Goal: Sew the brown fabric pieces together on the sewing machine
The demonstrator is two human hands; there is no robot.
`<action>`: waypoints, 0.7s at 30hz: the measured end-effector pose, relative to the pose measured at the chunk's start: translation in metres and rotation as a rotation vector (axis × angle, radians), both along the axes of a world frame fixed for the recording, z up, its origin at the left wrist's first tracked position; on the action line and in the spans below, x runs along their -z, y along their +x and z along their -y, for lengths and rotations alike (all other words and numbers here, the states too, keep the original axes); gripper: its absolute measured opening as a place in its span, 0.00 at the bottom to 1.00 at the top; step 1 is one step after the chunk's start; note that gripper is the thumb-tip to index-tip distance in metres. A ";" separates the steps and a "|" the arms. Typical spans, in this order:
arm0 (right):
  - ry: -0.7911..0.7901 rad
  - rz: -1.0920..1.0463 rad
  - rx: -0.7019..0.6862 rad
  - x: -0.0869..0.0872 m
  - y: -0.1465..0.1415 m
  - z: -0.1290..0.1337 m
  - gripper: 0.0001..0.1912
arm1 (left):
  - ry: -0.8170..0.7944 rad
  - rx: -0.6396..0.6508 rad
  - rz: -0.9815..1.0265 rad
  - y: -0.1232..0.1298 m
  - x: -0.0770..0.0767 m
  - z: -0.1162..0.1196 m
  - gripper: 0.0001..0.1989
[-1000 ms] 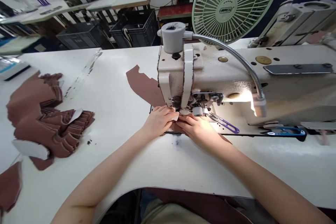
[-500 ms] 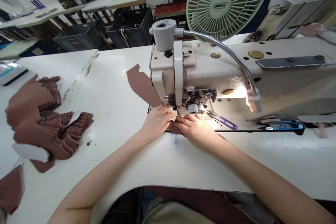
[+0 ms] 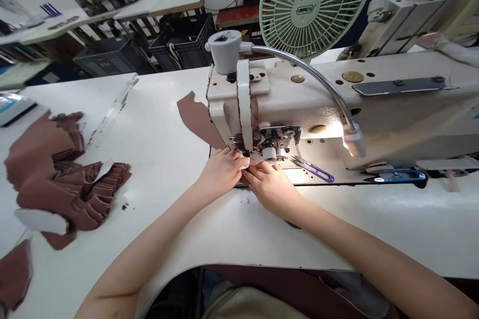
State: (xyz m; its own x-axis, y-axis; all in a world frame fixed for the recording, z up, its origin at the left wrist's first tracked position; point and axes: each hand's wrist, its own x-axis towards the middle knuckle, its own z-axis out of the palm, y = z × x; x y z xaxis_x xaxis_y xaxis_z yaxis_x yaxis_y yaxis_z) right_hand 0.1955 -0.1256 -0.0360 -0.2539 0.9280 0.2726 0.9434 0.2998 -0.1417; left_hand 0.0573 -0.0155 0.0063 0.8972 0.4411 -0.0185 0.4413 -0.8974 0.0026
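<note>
A flat brown piece of leather-like material [image 3: 198, 118] lies under the head of a sewing machine [image 3: 239, 89], its far end sticking out at the back left. My left hand [image 3: 220, 172] is at the needle area, fingers closed on the near part of this piece and a small white patch [image 3: 244, 163]. Right beside it, my right hand [image 3: 271, 187] presses bent fingers together on the same brown material, close to the presser foot. The fingertips and the needle point are partly hidden. A brown edge peeks out under my right forearm.
Purple-handled thread snips [image 3: 314, 168] rest on the machine bed, and blue snips [image 3: 398, 176] lie further right. Stacked brown pieces [image 3: 71, 174] with white patches cover the left tabletop. A lamp on a bendy neck [image 3: 354, 140] lights the bed; a green fan [image 3: 307, 10] stands behind.
The whole view has shifted slightly. Less of the white patch shows between my hands, and my right fingers sit nearer my left. The brown edge under my right forearm has shifted toward me.
</note>
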 end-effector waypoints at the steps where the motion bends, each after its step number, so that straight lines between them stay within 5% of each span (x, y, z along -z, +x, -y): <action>1: 0.019 -0.040 -0.006 0.000 -0.003 0.000 0.15 | -0.015 0.008 -0.001 0.000 -0.002 0.000 0.11; 9: 0.183 -0.423 -0.099 0.005 -0.024 0.005 0.14 | -0.020 0.002 -0.147 0.012 -0.010 -0.001 0.12; 21: 0.014 -0.309 -0.127 0.011 -0.026 0.007 0.18 | -0.091 -0.010 -0.102 0.004 -0.012 0.009 0.10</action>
